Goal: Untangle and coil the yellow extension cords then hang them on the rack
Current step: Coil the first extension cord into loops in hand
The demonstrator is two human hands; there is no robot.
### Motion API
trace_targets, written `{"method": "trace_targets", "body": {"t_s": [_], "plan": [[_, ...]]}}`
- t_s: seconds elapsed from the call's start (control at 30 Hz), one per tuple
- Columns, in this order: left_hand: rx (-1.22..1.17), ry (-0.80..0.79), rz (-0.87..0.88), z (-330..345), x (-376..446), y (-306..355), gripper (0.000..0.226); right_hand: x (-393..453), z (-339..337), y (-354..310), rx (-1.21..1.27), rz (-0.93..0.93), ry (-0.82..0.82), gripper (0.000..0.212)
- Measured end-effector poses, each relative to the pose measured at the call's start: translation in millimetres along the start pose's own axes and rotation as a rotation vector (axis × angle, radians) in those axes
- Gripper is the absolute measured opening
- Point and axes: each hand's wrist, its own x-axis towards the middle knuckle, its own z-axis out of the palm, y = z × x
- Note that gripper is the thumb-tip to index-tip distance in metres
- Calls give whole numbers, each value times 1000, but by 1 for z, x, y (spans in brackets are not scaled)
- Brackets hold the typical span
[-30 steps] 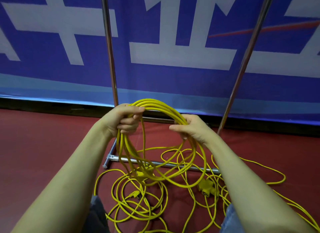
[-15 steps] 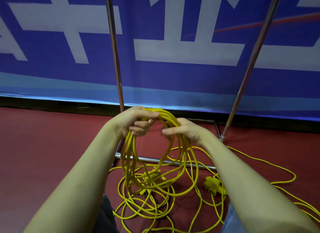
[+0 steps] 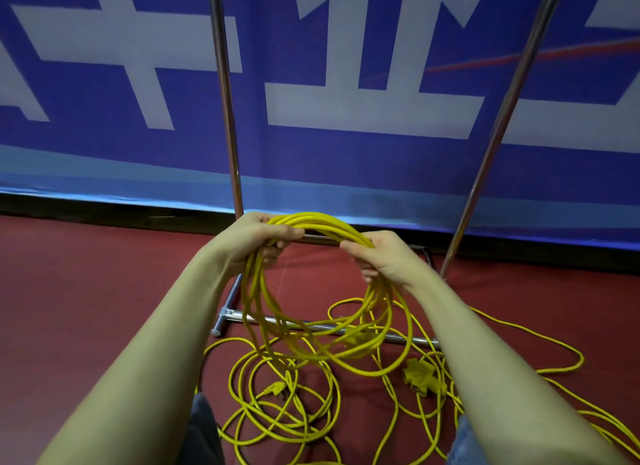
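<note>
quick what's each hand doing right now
Left hand: closed, holding the top of the yellow cord coil.
Right hand: closed, holding the same coil.

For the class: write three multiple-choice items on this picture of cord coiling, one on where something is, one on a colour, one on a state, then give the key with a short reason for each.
1. Where does the loose cord lie?
A. On the red floor
B. Over the top of the rack
C. On a table

2. What colour is the socket block on the floor?
A. Black
B. Yellow
C. White

3. How is the coil held?
A. By the left hand alone
B. By the right hand alone
C. By both hands

Key: 1 A, its loops spread over the floor by the rack base bar. 2 B, it matches the cords. 3 C, each hand's fingers curl round the top of the bundle.
</note>
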Motion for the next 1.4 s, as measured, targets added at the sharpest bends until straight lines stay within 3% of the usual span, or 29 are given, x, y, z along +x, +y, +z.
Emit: {"method": "trace_targets", "body": {"t_s": [0.23,0.37,0.43,0.5,0.63,0.77,1.03,1.1,1.13,1.27,1.4], "plan": [[-13,36,106,10,-2,-6,21,-15,-8,-31,245,8,-40,30],[137,-14,44,13,-5,-19,34,-17,-11,-45,410,-79,126,42],[56,-53,12,14,-5,-25,33,-17,-15,-49,453,-114,234,38],[-36,-35,21,12,-3,-27,28,-16,-18,-49,447,-127,307,35],[38,98,-7,13,-3,-32,20,-16,-18,-42,358,-118,378,35],[-44,263,48,4,0,-27,34,-17,-26,-34,208,-119,427,36],[-230,54,17,-14,-6,-18,34,-18,-37,-9,-38,-105,534,44],[-205,34,51,-17,-10,-15,19,-18,-39,-4,-24,-88,559,45],[-177,33,58,-18,-13,-15,14,-19,-40,-3,-20,-85,568,46],[-36,92,45,-21,-17,-20,29,-17,-40,0,6,-67,558,46],[-90,157,78,-19,-12,-26,29,-21,-44,5,105,-80,407,36]]}}
